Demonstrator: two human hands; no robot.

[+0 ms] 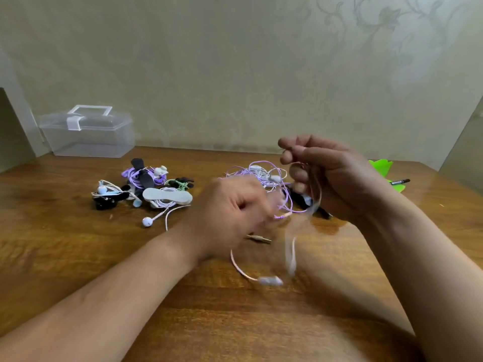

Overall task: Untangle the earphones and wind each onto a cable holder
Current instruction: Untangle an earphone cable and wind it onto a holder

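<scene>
Above a wooden table [78, 257], right hand [332, 176] pinching pink earphone cable [292, 257], blurred left hand [230, 218] curled at nine o'clock, grip unclear, purple tangle [261, 173] at twelve.

Bare table [235, 322] near — earphone pile [146, 189] left, purple tangle [261, 173] beyond.

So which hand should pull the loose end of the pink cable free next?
Probably the left hand. The right hand is raised, gripping the pink cable, while the left is low by the dangling part near the table, though blurred.
</scene>
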